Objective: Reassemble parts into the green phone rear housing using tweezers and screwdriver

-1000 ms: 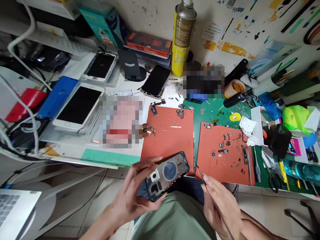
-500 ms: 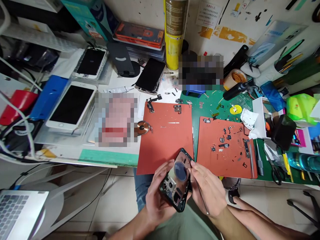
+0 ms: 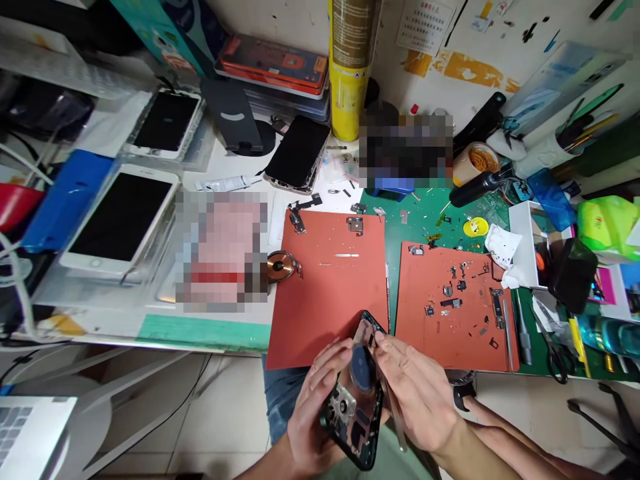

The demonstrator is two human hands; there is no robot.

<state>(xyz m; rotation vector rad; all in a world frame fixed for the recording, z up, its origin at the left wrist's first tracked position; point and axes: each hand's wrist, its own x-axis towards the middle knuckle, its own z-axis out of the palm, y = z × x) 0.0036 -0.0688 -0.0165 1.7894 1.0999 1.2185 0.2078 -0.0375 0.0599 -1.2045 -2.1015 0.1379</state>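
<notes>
Both of my hands hold an opened phone housing [image 3: 363,367] tilted over the front edge of the left red mat [image 3: 330,293]. My left hand [image 3: 317,407] wraps round its left side. On its right side, my right hand [image 3: 420,393] presses with its fingers and also holds a thin metal tool [image 3: 399,423] that sticks out below the palm. Inside the housing are a dark round pad and a silvery camera frame. A copper coil [image 3: 281,266] lies at the mat's left edge, and small parts [image 3: 355,225] lie near its top.
Tiny components and a metal strip lie on the right red mat [image 3: 430,347]. Scissors [image 3: 559,363] and a water bottle [image 3: 610,330] are farther right. At left are a white phone [image 3: 120,217] and a blue case [image 3: 70,200]. A yellow can [image 3: 345,100] stands behind. Someone's legs [image 3: 520,443] show below right.
The view has shifted slightly, so the mats and hands appear lower. The housing is now tilted more steeply, with both hands still on it and the tool still in my right hand.
</notes>
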